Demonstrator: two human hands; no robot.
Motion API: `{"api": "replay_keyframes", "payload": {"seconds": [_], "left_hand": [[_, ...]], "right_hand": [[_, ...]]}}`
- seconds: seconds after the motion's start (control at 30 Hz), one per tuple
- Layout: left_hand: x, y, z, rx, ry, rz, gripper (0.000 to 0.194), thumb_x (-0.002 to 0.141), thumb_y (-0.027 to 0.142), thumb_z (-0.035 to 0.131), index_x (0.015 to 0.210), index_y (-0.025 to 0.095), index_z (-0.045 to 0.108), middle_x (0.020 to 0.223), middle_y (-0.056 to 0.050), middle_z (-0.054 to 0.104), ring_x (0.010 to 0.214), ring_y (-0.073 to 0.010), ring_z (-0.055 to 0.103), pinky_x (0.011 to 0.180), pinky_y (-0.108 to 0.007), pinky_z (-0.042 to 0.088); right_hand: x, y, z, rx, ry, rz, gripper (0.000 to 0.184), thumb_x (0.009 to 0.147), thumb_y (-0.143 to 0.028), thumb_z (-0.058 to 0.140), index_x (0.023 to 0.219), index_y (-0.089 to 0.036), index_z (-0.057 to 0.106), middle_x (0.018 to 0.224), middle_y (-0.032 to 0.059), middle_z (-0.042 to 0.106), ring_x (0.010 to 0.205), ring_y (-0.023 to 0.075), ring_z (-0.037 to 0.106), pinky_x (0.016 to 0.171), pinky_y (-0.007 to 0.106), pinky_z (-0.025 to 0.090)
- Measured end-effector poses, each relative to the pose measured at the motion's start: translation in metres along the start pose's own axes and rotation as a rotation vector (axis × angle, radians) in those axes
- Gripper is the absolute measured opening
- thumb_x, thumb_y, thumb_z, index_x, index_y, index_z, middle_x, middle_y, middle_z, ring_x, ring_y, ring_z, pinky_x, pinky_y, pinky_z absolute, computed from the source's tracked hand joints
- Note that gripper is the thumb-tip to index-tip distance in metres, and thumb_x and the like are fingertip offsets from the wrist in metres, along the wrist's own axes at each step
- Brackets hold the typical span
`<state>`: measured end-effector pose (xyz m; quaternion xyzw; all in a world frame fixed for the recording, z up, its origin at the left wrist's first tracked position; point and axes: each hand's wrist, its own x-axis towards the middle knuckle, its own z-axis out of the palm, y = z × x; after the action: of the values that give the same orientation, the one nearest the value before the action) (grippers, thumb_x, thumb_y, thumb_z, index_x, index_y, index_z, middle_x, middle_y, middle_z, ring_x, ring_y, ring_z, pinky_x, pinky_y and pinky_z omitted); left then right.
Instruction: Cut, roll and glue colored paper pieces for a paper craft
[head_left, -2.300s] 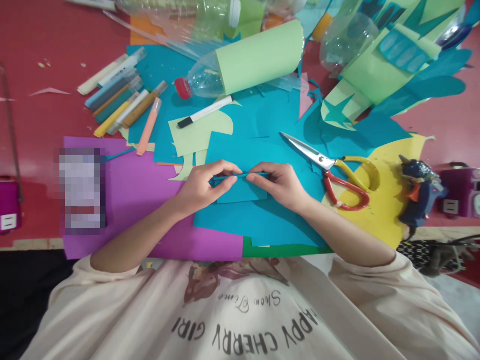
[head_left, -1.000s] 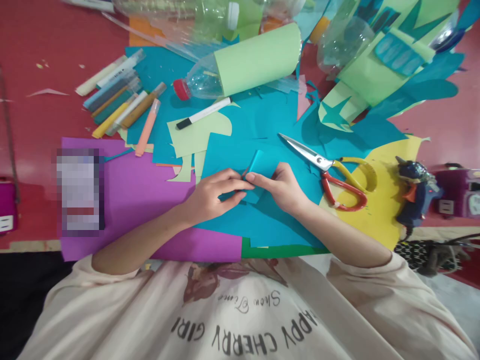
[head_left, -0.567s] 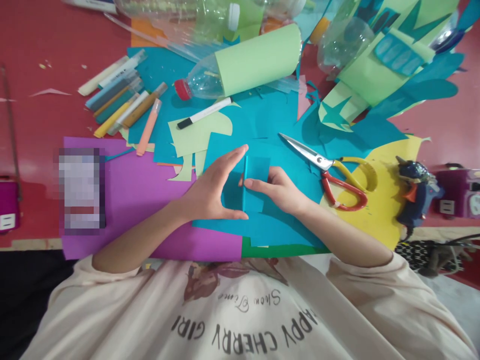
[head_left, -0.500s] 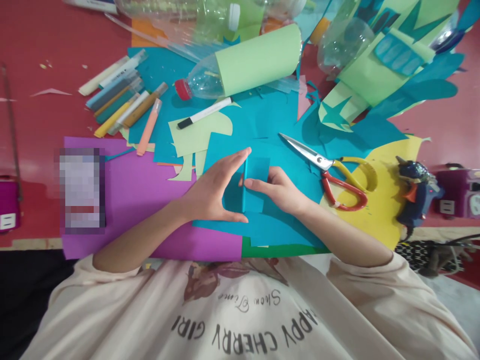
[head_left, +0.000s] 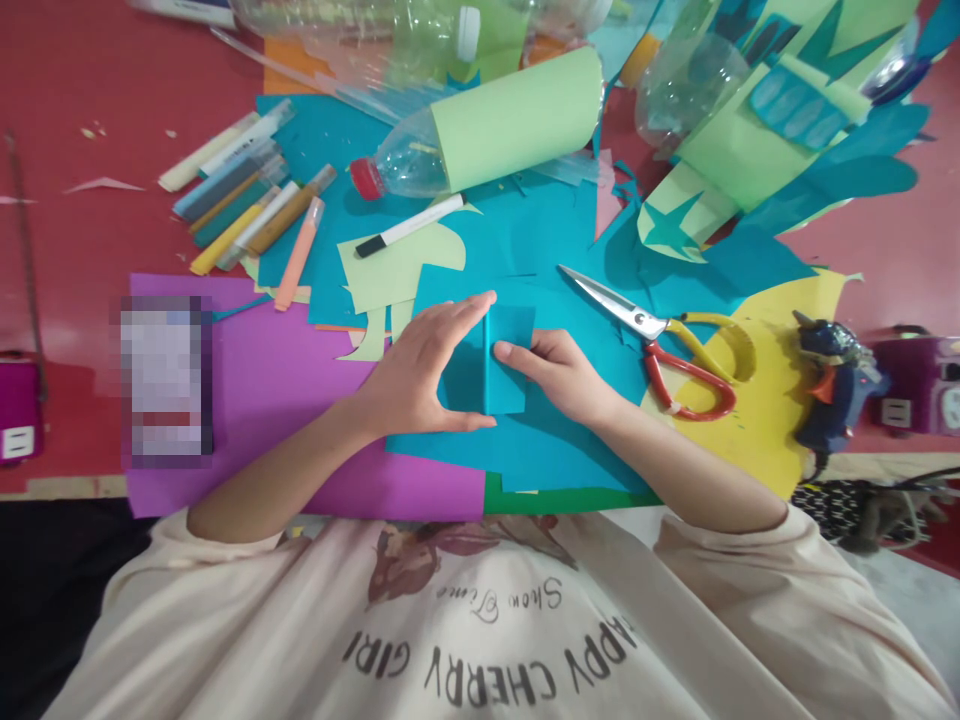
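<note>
Right hand (head_left: 562, 366) clamped on blue paper (head_left: 508, 392), left hand (head_left: 414, 375) spread apart, contact unclear; best hold the folded edge (head_left: 487, 372) straight.

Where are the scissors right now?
In the head view, the scissors lie to the right of the right hand, blades over blue paper, handles mostly over the yellow sheet.

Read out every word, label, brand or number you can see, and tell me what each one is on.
"Show Time": on the shirt, upside down.
"HAPPY CHERRY GIRL": also on the shirt, upside down; the final letter is unclear.
Black-capped pen and markers: any print is too small to read.
Phone: pixelated, unreadable.
</note>
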<state>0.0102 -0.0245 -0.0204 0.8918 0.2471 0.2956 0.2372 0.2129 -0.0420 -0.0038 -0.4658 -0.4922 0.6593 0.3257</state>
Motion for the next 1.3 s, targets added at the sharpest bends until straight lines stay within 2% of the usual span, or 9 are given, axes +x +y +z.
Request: {"api": "replay_keyframes", "payload": {"seconds": [0.17,0.27,0.43,0.63,0.73,0.83,0.97,1.13,1.3], "left_hand": [[0.0005,-0.0015,-0.0018,0.083,-0.030,0.028,0.095,0.086,0.063,0.057,0.156,0.022,0.008,0.151,-0.020,0.043,0.141,-0.0318,0.042,0.115,-0.051,0.035],[0.0011,-0.0009,-0.0006,0.124,-0.023,0.033,0.096,0.086,0.062,0.057,0.156,0.021,0.005,0.149,-0.020,0.045,0.139,-0.0309,0.044,0.114,-0.051,0.035],[0.0031,0.0040,-0.0004,0.173,-0.021,0.052,0.097,0.088,0.059,0.056,0.156,0.022,-0.001,0.147,-0.020,0.047,0.137,-0.0291,0.048,0.115,-0.052,0.034],[0.0010,0.0017,0.0027,0.104,-0.041,0.042,0.102,0.086,0.062,0.057,0.156,0.026,-0.008,0.152,-0.021,0.040,0.143,-0.0309,0.039,0.115,-0.054,0.033],[-0.0008,-0.0010,0.0048,0.049,-0.033,0.047,0.105,0.083,0.064,0.059,0.156,0.025,-0.006,0.154,-0.022,0.036,0.145,-0.0331,0.036,0.116,-0.055,0.032],[-0.0013,-0.0023,0.0049,0.014,-0.037,0.050,0.107,0.082,0.066,0.060,0.156,0.024,-0.005,0.155,-0.023,0.032,0.146,-0.0347,0.034,0.116,-0.057,0.031],[-0.0007,-0.0021,0.0035,-0.017,-0.053,0.040,0.106,0.083,0.064,0.060,0.156,0.024,-0.006,0.155,-0.023,0.034,0.145,-0.0343,0.034,0.116,-0.056,0.032],[-0.0018,-0.0022,0.0036,-0.018,-0.040,0.041,0.106,0.083,0.062,0.062,0.155,0.027,-0.008,0.151,-0.021,0.039,0.142,-0.0342,0.040,0.112,-0.056,0.038],[-0.0032,-0.0048,0.0043,-0.017,0.015,0.019,0.106,0.082,0.060,0.065,0.155,0.029,-0.005,0.151,-0.020,0.039,0.141,-0.0351,0.040,0.110,-0.055,0.042]], "right_hand": [[-0.0012,0.0002,-0.0001,-0.038,0.044,0.008,0.058,0.075,-0.066,0.065,0.051,-0.022,0.035,0.045,-0.0088,0.028,0.043,0.0040,0.024,0.040,0.024,0.021],[-0.0020,0.0006,0.0005,-0.064,0.047,-0.016,0.055,0.077,-0.063,0.063,0.052,-0.022,0.037,0.046,-0.0082,0.031,0.043,0.0041,0.026,0.040,0.024,0.021],[-0.0024,-0.0021,0.0039,-0.097,0.031,-0.053,0.054,0.074,-0.059,0.071,0.052,-0.021,0.039,0.046,-0.0088,0.030,0.044,0.0038,0.028,0.041,0.024,0.021],[-0.0032,-0.0017,0.0036,-0.132,0.010,-0.022,0.058,0.072,-0.061,0.071,0.048,-0.022,0.036,0.042,-0.0089,0.031,0.041,0.0039,0.028,0.039,0.023,0.023],[-0.0038,0.0004,0.0020,-0.113,-0.004,0.028,0.053,0.073,-0.063,0.069,0.052,-0.020,0.045,0.044,-0.0065,0.043,0.042,0.0055,0.037,0.040,0.023,0.029],[-0.0039,0.0010,0.0004,-0.081,-0.054,0.034,0.044,0.077,-0.059,0.065,0.065,-0.017,0.061,0.057,-0.0017,0.058,0.048,0.0080,0.049,0.044,0.023,0.039],[-0.0034,-0.0004,-0.0011,-0.017,-0.136,0.030,0.039,0.082,-0.053,0.062,0.082,-0.015,0.070,0.065,-0.0005,0.061,0.052,0.0085,0.054,0.049,0.023,0.045],[-0.0026,0.0010,-0.0003,0.037,-0.166,0.083,0.044,0.080,-0.058,0.064,0.081,-0.014,0.068,0.064,-0.0015,0.061,0.046,0.0073,0.052,0.045,0.022,0.044],[-0.0014,0.0023,0.0020,0.008,-0.061,0.094,0.055,0.072,-0.067,0.068,0.055,-0.020,0.046,0.043,-0.0057,0.049,0.038,0.0079,0.050,0.039,0.021,0.037]]}}
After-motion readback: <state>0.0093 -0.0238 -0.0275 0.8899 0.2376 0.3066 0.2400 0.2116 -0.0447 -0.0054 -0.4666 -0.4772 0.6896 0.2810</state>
